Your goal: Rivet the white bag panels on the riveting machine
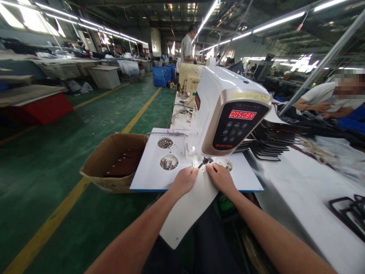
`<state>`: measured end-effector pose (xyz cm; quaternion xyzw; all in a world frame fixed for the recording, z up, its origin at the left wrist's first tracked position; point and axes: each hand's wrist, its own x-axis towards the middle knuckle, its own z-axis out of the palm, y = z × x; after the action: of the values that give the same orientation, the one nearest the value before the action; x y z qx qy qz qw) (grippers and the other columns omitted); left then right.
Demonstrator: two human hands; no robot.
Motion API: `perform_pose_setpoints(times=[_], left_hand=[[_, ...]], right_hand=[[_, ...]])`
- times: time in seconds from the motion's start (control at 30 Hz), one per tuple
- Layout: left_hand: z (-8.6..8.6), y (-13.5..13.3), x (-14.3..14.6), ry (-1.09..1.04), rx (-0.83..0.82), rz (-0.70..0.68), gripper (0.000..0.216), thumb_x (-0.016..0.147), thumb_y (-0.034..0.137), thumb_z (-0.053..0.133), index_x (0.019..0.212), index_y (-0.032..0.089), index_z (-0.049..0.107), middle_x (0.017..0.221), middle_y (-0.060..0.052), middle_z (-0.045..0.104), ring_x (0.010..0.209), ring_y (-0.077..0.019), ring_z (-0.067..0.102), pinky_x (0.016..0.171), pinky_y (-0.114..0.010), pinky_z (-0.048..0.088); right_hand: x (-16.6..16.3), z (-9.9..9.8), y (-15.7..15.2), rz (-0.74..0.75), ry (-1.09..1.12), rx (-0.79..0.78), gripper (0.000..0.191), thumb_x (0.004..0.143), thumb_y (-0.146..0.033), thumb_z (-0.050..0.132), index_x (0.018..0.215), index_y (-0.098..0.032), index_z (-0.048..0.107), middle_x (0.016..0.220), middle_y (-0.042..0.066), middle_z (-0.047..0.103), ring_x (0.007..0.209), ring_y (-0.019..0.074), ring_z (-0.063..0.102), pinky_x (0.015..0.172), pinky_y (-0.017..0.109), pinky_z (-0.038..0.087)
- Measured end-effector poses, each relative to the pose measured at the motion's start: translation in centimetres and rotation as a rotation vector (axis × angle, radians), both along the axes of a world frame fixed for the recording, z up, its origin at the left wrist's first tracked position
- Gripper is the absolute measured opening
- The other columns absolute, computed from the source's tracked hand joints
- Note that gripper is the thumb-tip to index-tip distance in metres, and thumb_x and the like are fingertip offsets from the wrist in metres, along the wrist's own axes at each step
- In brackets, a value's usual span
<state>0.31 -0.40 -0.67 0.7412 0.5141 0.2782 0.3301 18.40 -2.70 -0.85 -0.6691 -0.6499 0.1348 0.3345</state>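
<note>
A pale panel (186,211) is held at the front edge of the white surface (148,167), with its upper end beneath the head of the white machine (228,110) and its lower end hanging past the surface edge, above the lap. A small round metal spot can be seen near the lower corner.

The panel's left edge is pinched in the grip of the left hand (185,179), thumb on top and fingers curled. The right edge is gripped likewise by the right hand (219,177), close to the machine head; how firmly either edge is pressed cannot be told.

By its thin look and gentle bend, the panel is judged to be light and flexible yet stiff enough to keep its shape, like coated sheet or leather. Little fragility is expected, though its smooth face may slide on the surface and could be creased if folded hard. It is best held by both side edges near the upper end, with fingertips kept clear of the machine head and the hanging end left free.

Metal pieces (169,162) are held in a round recess left of the hands, and dark panels (273,140) are stacked to the right.
</note>
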Motion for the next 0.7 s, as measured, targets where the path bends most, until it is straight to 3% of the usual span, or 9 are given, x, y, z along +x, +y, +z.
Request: perform_pose_setpoints(times=[0.23, 0.4, 0.7], left_hand=[[-0.8, 1.5, 0.2, 0.086, 0.031, 0.073, 0.046, 0.09, 0.049, 0.033, 0.062, 0.02, 0.053, 0.066, -0.002, 0.059, 0.066, -0.0146, 0.048, 0.062, -0.029, 0.027], [-1.1, 1.9, 0.3, 0.089, 0.003, 0.061, 0.046, 0.09, 0.047, 0.032, 0.062, 0.019, 0.056, 0.067, -0.004, 0.062, 0.067, -0.0154, 0.049, 0.062, -0.029, 0.027], [-1.6, 2.3, 0.2, 0.062, -0.024, 0.053, 0.047, 0.088, 0.05, 0.034, 0.061, 0.019, 0.056, 0.066, -0.002, 0.062, 0.067, -0.0154, 0.051, 0.06, -0.028, 0.028]], right_hand=[[0.3, -0.4, 2.4, -0.056, -0.034, -0.084, 0.039, 0.087, -0.043, 0.05, 0.057, -0.019, 0.051, 0.063, 0.002, 0.061, 0.064, 0.0144, 0.05, 0.06, 0.027, 0.029], [0.6, -0.5, 3.0, -0.028, -0.026, -0.166, 0.04, 0.086, -0.044, 0.049, 0.056, -0.018, 0.055, 0.062, 0.004, 0.062, 0.064, 0.0153, 0.052, 0.06, 0.027, 0.029], [0.7, -1.1, 2.9, 0.008, 0.054, -0.146, 0.045, 0.087, -0.049, 0.044, 0.054, -0.019, 0.049, 0.058, 0.002, 0.057, 0.063, 0.0157, 0.05, 0.057, 0.027, 0.029]])
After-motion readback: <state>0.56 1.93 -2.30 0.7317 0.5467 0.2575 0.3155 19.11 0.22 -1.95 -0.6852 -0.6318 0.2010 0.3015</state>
